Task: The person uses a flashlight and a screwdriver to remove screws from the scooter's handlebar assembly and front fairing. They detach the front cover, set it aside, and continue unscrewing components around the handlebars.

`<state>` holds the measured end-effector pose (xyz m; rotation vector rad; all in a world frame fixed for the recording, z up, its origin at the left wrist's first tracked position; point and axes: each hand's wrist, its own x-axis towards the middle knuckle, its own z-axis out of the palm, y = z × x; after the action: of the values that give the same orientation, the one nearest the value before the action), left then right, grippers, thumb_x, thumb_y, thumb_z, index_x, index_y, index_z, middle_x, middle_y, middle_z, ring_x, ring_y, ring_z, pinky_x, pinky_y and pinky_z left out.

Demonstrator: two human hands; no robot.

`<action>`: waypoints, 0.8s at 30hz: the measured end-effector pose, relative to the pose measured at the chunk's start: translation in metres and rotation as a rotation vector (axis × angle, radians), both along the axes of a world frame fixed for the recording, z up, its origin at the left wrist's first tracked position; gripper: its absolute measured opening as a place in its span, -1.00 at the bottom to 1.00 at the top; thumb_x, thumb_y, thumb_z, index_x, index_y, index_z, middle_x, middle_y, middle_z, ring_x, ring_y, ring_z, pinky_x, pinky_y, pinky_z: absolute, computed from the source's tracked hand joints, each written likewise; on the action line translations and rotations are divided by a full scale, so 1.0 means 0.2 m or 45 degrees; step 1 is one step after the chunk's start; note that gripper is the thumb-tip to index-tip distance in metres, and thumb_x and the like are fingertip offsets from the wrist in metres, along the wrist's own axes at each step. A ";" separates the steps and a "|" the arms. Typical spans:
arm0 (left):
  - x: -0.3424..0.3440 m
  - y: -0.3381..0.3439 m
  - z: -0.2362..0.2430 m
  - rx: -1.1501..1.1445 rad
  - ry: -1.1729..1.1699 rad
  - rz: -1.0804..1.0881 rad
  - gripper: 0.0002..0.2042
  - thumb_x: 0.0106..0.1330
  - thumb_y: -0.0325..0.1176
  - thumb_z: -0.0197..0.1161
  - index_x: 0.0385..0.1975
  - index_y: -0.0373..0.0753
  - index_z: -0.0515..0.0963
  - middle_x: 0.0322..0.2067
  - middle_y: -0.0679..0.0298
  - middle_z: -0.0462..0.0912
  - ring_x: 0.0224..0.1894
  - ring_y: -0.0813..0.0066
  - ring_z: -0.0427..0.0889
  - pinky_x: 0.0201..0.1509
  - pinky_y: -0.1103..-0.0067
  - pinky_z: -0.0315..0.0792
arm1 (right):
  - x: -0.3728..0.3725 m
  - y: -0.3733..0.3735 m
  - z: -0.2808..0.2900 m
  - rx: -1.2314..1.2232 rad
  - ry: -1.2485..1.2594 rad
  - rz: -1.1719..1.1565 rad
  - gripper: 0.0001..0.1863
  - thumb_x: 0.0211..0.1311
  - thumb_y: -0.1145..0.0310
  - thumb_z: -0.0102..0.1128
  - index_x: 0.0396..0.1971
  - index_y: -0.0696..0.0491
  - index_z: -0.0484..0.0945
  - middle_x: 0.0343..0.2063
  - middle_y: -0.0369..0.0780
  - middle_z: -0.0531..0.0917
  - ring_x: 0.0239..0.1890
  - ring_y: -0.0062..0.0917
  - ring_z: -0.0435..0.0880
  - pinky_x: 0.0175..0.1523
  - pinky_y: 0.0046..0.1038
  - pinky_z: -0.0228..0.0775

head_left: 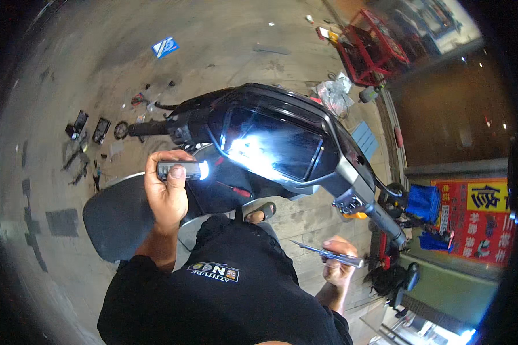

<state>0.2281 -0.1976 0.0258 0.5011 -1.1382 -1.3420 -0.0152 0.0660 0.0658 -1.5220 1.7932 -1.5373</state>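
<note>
My left hand [166, 190] is raised and grips a small lit flashlight [184, 170]. Its beam makes a bright glare on the dark instrument panel [270, 144] of a scooter's handlebar head [282, 135]. My right hand [338, 261] sits lower right, below the right handlebar grip [385, 224], and holds a thin silver metal tool [328, 253] pointing left. A red-handled screwdriver [236, 190] lies on the scooter body just under the panel. My black shirt fills the lower middle of the view.
Small parts and tools [92, 135] lie scattered on the concrete floor at left. A grey scooter seat [118, 218] is below my left hand. A red metal cart [371, 49] stands at the top right, and a red poster [477, 221] and blue cloth [423, 201] at right.
</note>
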 end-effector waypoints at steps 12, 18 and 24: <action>0.37 0.21 -0.19 0.832 0.162 0.044 -0.85 0.35 -0.58 0.21 -0.22 -0.23 0.39 -0.04 0.05 0.61 -0.11 0.25 0.70 -0.05 0.44 0.64 | 0.04 -0.24 -0.06 0.448 -0.363 0.540 -0.76 0.28 0.27 0.23 -0.24 0.16 0.59 -0.34 -0.10 0.68 -0.32 -0.35 0.68 -0.18 -0.39 0.52; 0.38 0.27 -0.24 1.165 0.263 -0.168 -0.73 0.35 -0.50 0.21 0.02 -0.25 0.41 -0.09 0.14 0.60 -0.08 0.27 0.69 -0.03 0.38 0.64 | 0.12 -0.30 -0.08 0.509 -0.542 0.585 -0.50 0.33 0.05 0.22 -0.07 0.25 0.54 -0.19 0.05 0.60 -0.33 -0.44 0.66 -0.22 -0.41 0.54; 0.38 0.23 -0.14 0.849 0.030 -0.540 -0.51 0.33 -0.49 0.16 0.27 -0.33 0.31 -0.10 0.22 0.54 -0.20 0.48 0.64 -0.15 0.55 0.57 | 0.21 -0.33 -0.08 0.416 -0.597 0.489 -0.49 0.38 0.08 0.14 0.04 0.26 0.44 -0.13 0.07 0.58 -0.33 -0.43 0.64 -0.16 -0.35 0.53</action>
<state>0.3043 -0.1522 -0.0015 0.7406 -0.7768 -2.1088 0.0264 0.0000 0.0498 -1.1454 1.3145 -1.2134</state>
